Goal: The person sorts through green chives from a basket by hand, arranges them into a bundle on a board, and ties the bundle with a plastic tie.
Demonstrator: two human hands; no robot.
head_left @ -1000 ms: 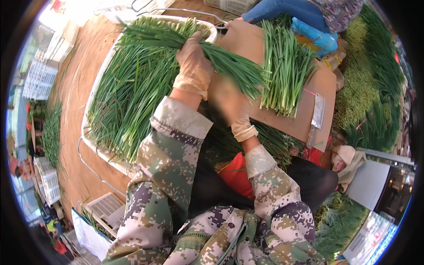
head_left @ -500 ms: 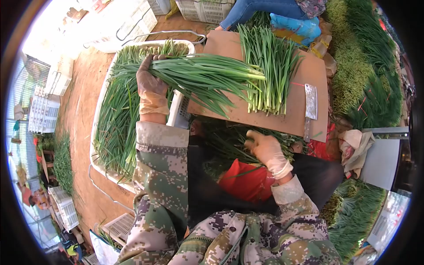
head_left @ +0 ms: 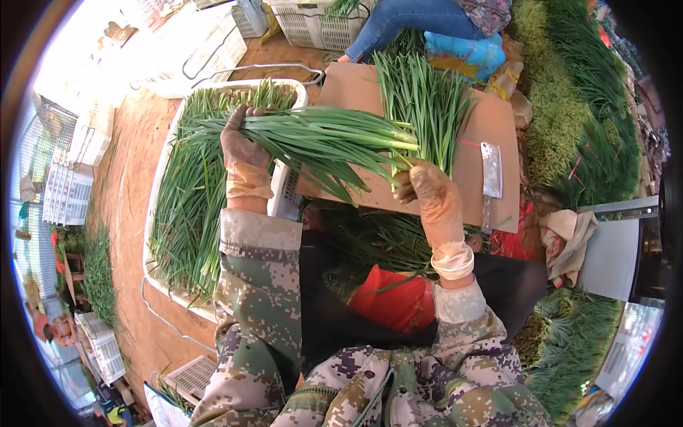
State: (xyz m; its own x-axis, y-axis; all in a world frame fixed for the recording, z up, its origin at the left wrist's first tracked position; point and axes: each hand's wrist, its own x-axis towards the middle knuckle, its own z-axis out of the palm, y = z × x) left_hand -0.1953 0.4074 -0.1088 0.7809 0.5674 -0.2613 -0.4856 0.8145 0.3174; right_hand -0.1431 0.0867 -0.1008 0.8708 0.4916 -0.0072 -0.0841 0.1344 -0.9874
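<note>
The left hand (head_left: pixel 245 146), in a soiled, pale, thin glove, has its fingers clamped round the leafy part of a loose bundle of long, flat green leaves with pale stem ends (head_left: pixel 320 132). That bundle is held roughly level over the left part of the flat brown board surface (head_left: pixel 494 117), leaf tips reaching past its left edge, pale ends pointing right. The right hand (head_left: pixel 430 188), gloved alike, is over the near part of the surface, fingers curled in at the lowest pale ends; whether they are closed on a stem I cannot tell.

On the surface lies a second bundle of green stalks (head_left: pixel 423 114), overlapped in view by the held stem ends; contact is unclear. Right of it, on the same surface, rests a metal cleaver with a rectangular blade (head_left: pixel 491 169). Left of the surface stands a white plastic crate (head_left: pixel 287 188) filled with similar greens (head_left: pixel 192 213); below its near edge is a red cloth-like piece (head_left: pixel 395 302).

The held bundle should be light and limp: its lower leaves droop. Leaves probably bruise and slide under a hard squeeze, while the firmer pale ends would bear a pinch better. A broad, gentle wrap mid-length seems the safest hold.
</note>
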